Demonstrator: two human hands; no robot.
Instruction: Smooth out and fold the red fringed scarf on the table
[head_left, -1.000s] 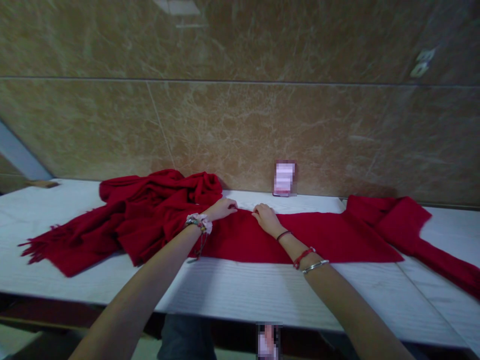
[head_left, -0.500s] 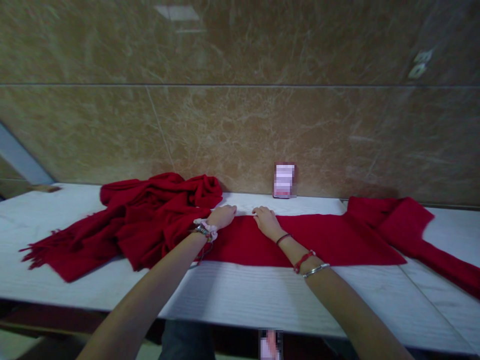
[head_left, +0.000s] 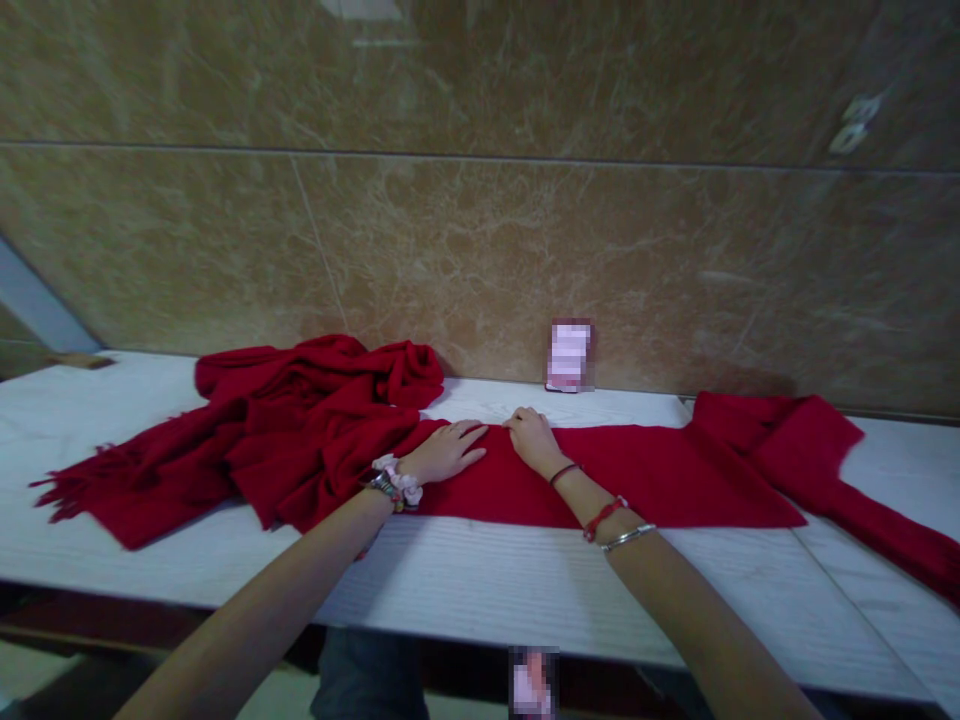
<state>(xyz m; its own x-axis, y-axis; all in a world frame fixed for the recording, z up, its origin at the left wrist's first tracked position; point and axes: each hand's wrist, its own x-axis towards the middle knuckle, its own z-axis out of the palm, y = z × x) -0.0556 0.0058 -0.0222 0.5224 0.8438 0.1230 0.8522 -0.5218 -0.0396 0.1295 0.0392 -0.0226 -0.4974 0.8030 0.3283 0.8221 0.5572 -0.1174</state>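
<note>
A long red scarf [head_left: 622, 475] lies across the white table, its middle stretch flat and its left part bunched in loose folds with a fringe. My left hand [head_left: 446, 453] rests palm down on the flat cloth beside the bunched part, fingers stretched out. At the far edge of the cloth, my right hand [head_left: 531, 440] has its fingers curled and pressed together on the scarf's border. Toward the right the scarf turns over on itself in a folded piece [head_left: 780, 440], and a narrow length trails off past the table's right side.
Behind the white table [head_left: 480, 590] rises a brown marble-patterned wall [head_left: 480, 250]. A phone-like object [head_left: 569, 355], blurred out, leans against it. A wall socket [head_left: 853, 125] sits at upper right. A small brown block [head_left: 79, 360] lies at the far left corner.
My left hand has opened from a closed pose at the far edge and come down flat on the cloth, slightly nearer. My right hand stays at the edge, its fingers more curled.
</note>
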